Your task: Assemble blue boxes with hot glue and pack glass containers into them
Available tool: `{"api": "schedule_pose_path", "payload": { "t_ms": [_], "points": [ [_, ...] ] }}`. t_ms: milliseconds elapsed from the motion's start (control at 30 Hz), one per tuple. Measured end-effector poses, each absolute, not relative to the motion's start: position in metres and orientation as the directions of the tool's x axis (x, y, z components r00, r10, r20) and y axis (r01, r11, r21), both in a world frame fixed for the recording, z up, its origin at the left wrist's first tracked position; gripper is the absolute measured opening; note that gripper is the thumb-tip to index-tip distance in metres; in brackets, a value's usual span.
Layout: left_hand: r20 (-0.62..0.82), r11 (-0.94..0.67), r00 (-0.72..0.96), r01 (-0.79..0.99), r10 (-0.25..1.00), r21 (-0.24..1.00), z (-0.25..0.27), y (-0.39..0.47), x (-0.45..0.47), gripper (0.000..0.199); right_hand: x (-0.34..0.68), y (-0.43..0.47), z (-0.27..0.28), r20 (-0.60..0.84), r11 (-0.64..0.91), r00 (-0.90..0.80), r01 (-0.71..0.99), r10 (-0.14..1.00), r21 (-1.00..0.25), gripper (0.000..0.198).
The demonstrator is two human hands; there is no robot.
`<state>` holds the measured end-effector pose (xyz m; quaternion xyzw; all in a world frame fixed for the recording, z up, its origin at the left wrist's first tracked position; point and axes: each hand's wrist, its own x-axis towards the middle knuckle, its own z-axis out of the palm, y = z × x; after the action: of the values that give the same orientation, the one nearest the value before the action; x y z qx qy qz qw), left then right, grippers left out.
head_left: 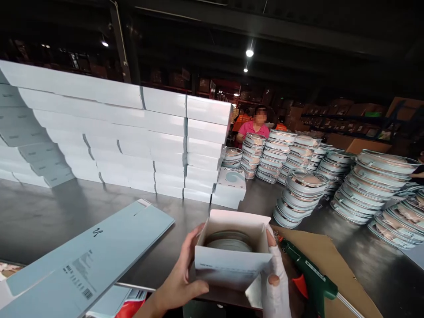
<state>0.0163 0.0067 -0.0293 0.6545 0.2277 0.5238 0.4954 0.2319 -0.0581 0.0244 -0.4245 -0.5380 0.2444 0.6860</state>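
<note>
A white cardboard box (233,265) is tilted toward me at the table's near edge, its top open and a flap raised at the back. Inside lies a round, pale item (228,242) with a layered rim; its kind is hard to tell. My left hand (183,276) grips the box's left side, thumb toward the front. On the right side, my right hand (277,274), in a white glove with bare fingertips, holds the box too. Beside that hand a green glue gun (313,274) rests on a brown cardboard sheet (321,245).
Flat, unfolded pale-blue cartons (99,256) lie at the left. A wall of stacked white boxes (132,141) runs behind, ending at a printed box (230,187). Stacks of round, clear-lidded packs (301,194) fill the right. A person in pink (254,128) is beyond them.
</note>
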Motion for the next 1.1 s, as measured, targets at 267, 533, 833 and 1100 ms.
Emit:
{"api": "schedule_pose_path", "payload": {
  "t_ms": [267, 533, 833, 1100],
  "points": [
    [0.654, -0.655, 0.050, 0.008, 0.755, 0.756, 0.003, -0.007, 0.044, 0.041, 0.227, -0.062, 0.007, 0.617, 0.482, 0.299, 0.418, 0.728, -0.770, 0.043],
    [0.264, -0.300, 0.277, 0.097, 0.924, 0.949, 0.012, 0.002, 0.022, 0.044, 0.237, -0.074, 0.037, 0.393, 0.272, 0.309, 0.367, 0.866, -0.889, 0.063],
    [0.214, -0.364, 0.465, 0.261, 0.859, 0.894, 0.010, 0.022, -0.014, 0.057, 0.389, -0.127, 0.034, 0.405, -0.249, 0.436, 0.864, 0.803, -0.438, 0.036],
    [0.253, -0.369, 0.413, 0.230, 0.875, 0.900, 0.050, 0.019, 0.009, 0.048, 0.352, -0.153, 0.013, 0.265, -0.001, 0.504, 0.467, 0.822, -0.884, 0.044]
  ]
}}
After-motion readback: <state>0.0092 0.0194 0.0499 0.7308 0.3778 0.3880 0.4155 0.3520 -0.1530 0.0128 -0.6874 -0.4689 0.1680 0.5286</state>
